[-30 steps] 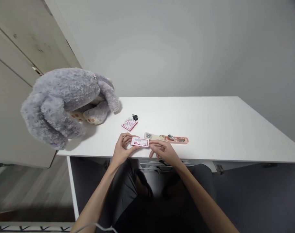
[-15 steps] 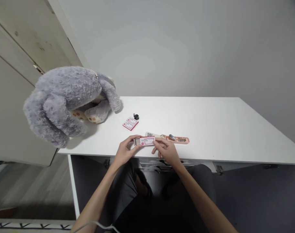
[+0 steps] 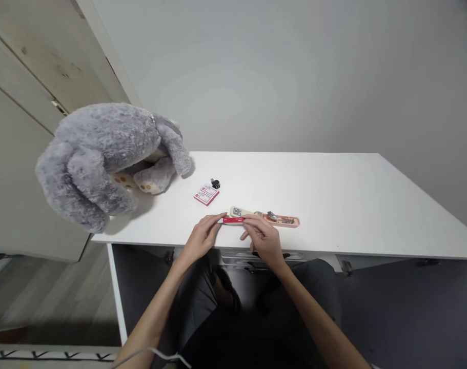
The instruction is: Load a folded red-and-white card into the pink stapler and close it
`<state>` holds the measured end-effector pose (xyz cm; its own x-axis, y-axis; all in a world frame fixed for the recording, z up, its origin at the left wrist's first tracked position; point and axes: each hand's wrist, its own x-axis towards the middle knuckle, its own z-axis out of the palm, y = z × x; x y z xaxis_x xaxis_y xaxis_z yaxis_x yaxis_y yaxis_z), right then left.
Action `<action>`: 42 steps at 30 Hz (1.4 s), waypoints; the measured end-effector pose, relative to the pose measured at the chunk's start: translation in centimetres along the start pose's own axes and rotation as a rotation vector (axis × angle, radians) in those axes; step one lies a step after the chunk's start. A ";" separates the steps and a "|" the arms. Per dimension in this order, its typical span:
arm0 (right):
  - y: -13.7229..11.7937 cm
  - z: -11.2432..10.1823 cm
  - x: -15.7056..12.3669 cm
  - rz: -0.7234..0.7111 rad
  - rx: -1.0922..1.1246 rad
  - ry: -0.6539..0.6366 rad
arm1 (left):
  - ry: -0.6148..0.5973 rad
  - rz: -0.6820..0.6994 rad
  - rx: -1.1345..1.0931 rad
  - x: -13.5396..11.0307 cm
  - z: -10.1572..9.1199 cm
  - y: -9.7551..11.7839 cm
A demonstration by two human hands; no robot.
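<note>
A small red-and-white box [image 3: 233, 221] is held between my two hands over the front of the white table, its red narrow side facing up. My left hand [image 3: 203, 233] pinches its left end, where a pale part sticks out. The fingers of my right hand [image 3: 264, 237] close on the right end. Just behind it lies an open long case, with a cream lid [image 3: 239, 211] and a pink tray [image 3: 296, 222]. Metal pieces [image 3: 272, 216] lie in the tray. Farther back on the left are similar red-and-white boxes [image 3: 207, 195], side by side, with a small black item [image 3: 216, 183] by them.
A large grey plush toy [image 3: 110, 138] slumps over the table's left end. The white tabletop [image 3: 333, 200] stretches to the right, against a grey wall [image 3: 279, 77]. Beneath the front edge are drawers and open cabinet doors. A pale cable [image 3: 160, 353] crosses near my left forearm.
The box has been turned in my hands: its labelled white face was up before, with an opened-out grey end at left; now its red side shows and less of that end is visible.
</note>
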<state>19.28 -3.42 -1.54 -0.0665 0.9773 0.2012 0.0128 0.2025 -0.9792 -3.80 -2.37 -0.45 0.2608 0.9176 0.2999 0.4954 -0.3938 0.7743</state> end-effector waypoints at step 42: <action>0.0 -0.3 0.4 0.191 0.218 -0.099 | -0.043 -0.147 -0.209 -0.1 -0.4 0.8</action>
<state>19.52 -2.98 -1.41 -0.1809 0.9833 0.0203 -0.1792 -0.0126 -0.9837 -3.78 -2.73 0.34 0.2362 0.9593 0.1550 0.3495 -0.2327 0.9076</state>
